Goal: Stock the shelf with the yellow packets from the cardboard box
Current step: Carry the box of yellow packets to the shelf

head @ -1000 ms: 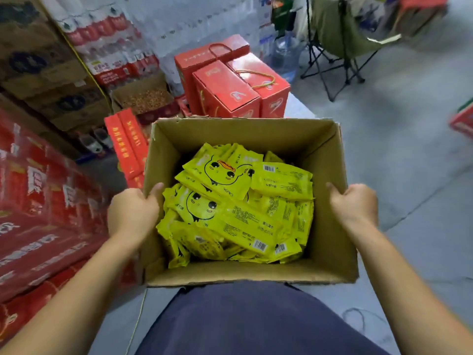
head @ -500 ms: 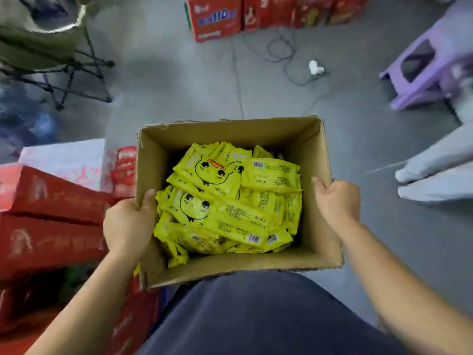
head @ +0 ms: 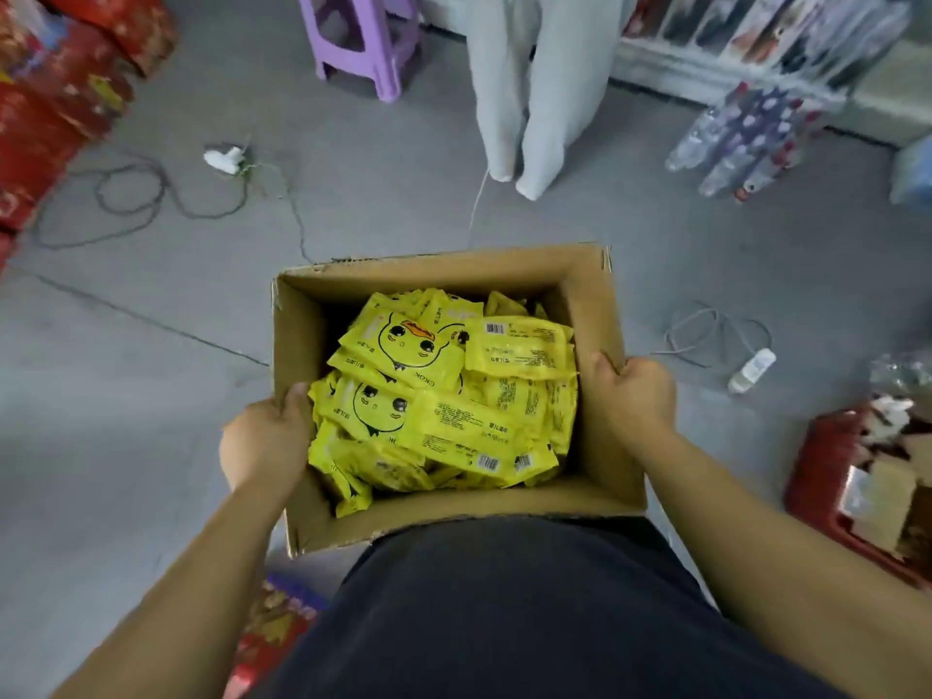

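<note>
Nearest: dark garment (head: 504,612) of the wearer, filling the lower centre. Against it, one open cardboard box (head: 595,305), flaps up, carried above a grey floor (head: 126,396). Left hand (head: 265,441) clasps the box's left wall, thumb hooked over the rim to the inside, remaining fingers hidden outside. Right hand (head: 638,396) grips the right wall the same way, thumb over the rim, fingers curled out of sight behind the cardboard. Contents: yellow packets (head: 444,396), loosely heaped inside the box, many bearing a cartoon duck face, others turned to show barcodes and print. Right of the box, on the floor: white power strip (head: 751,370) with looped cable; red crate (head: 857,486) holding cardboard scraps. Left: dark cable (head: 131,199) and a white plug (head: 224,158); red cartons (head: 55,93) stacked at the edge. Beyond: pale grey trouser legs (head: 529,93) of another person, purple plastic stool (head: 363,37), shrink-wrapped bottles (head: 741,138) lying beside a shelf (head: 756,37) of goods, blurred.
</note>
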The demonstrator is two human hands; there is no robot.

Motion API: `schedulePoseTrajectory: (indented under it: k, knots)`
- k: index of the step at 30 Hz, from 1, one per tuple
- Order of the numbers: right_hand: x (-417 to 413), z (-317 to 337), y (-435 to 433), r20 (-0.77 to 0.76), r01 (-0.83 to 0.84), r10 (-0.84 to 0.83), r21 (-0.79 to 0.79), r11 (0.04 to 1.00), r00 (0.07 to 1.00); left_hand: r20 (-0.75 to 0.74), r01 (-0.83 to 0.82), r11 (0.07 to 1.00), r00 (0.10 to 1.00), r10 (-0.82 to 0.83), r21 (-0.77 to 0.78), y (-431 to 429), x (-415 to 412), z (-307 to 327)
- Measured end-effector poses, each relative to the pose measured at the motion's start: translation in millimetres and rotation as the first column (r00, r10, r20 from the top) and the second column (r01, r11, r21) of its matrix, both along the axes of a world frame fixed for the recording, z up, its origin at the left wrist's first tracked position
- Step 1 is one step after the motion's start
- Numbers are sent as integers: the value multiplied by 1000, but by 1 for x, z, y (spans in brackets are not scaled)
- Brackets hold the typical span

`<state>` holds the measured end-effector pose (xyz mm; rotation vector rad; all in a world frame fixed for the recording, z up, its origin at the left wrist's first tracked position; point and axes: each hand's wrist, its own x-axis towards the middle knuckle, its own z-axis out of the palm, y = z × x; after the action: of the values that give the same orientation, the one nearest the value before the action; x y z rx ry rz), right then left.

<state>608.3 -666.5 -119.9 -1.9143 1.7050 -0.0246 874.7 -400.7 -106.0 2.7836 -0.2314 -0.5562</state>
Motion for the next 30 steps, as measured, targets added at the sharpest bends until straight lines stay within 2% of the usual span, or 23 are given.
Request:
schedulePoseTrajectory:
  k: [6,10,16,21,24,30]
  knots:
    - [-73,-12,-7,3,283,-283,9,959,959,-7,276,961,961,-276,16,-90,-4,-8]
    - [-119,-8,-19,5,360,-360,-16,933,933,22,386,922,922,-387,28,-146,-32,-2]
    - [-187,15,-65,101,475,-465,-160,865,880,77,425,894,905,-418,-145,-210,-93,0]
    - [-230,33,-97,153,557,-536,-270,785,830,100,484,846,875,-474,-222,-282,-123,15]
    - [-249,30,-118,205,641,-608,-291,710,767,130,522,809,853,-506,-272,-323,-133,12]
    - [-268,-5,-169,154,712,-699,-247,657,699,174,640,726,768,-617,-252,-409,-141,-18]
